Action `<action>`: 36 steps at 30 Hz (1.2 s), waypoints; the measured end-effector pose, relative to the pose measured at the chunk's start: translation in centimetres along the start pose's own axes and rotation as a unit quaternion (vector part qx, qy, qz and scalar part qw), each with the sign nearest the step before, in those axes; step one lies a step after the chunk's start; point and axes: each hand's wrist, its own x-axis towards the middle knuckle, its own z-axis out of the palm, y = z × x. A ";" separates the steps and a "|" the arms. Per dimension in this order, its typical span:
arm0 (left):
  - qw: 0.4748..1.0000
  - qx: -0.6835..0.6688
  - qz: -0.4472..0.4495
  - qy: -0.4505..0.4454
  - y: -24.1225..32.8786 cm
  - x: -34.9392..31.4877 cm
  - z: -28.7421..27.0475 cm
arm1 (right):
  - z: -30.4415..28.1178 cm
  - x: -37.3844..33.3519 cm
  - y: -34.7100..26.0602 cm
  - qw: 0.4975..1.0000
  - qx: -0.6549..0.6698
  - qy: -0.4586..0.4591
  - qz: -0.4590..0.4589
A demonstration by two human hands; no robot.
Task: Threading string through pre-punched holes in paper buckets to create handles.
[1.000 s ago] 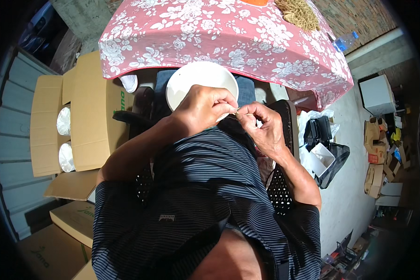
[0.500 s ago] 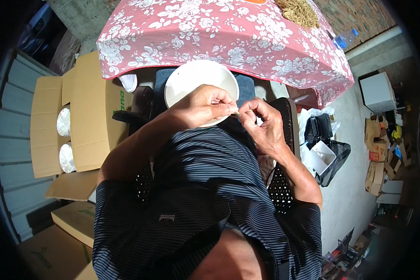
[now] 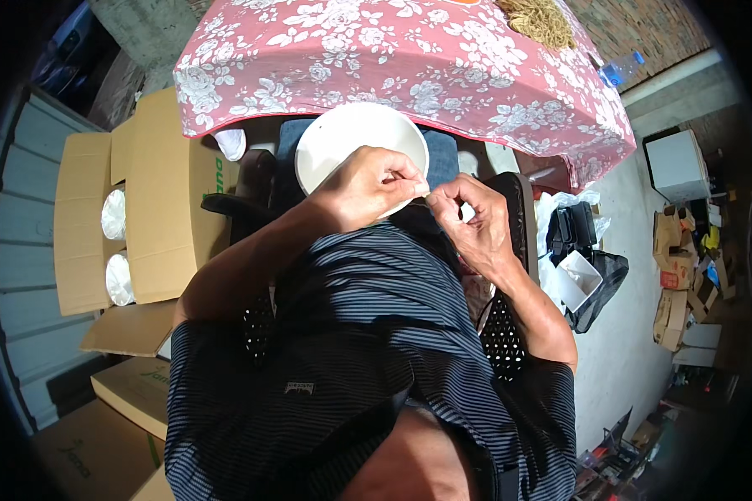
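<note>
A round white bowl rests on my lap, with a tiny dark speck inside. Over its near right rim, my left hand is closed in a pinch, thumb against forefinger. Facing it, my right hand pinches as well, its fingertips almost touching the left ones. Something very small sits between the two pinches; it is too small to name. The other fingers of both hands are curled.
A table with a pink floral cloth stands ahead, bearing a bundle of tan strands. A plastic bottle is at its right edge. Open cardboard boxes stand at left; bags and a white container lie at right.
My fingertips shift slightly, and the yellowish bit seen between them before shows less now. Both hands stay pinched near the bowl's rim.
</note>
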 end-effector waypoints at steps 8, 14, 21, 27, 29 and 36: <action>0.997 -0.073 0.026 -0.006 0.9 -0.4 -1.8 | 0.0 -0.2 0.8 0.990 0.069 -0.017 0.122; 0.999 -0.042 -0.005 0.021 1.7 -0.5 -2.7 | -1.1 0.1 1.3 0.970 0.142 -0.028 0.196; 0.993 0.069 0.090 -0.023 0.8 -0.2 -2.2 | -3.6 0.2 -0.5 0.976 0.086 -0.096 0.176; 0.967 0.210 0.145 0.012 1.0 -0.8 -0.6 | -4.7 -0.1 -2.7 0.982 0.058 -0.130 0.126; 0.936 0.255 0.240 0.034 0.4 -0.4 -0.6 | -5.5 -0.2 -3.5 0.983 0.093 -0.119 0.105; 0.951 0.269 0.150 -0.002 2.6 -0.8 1.0 | -8.0 -0.3 -3.3 0.982 0.144 -0.040 0.117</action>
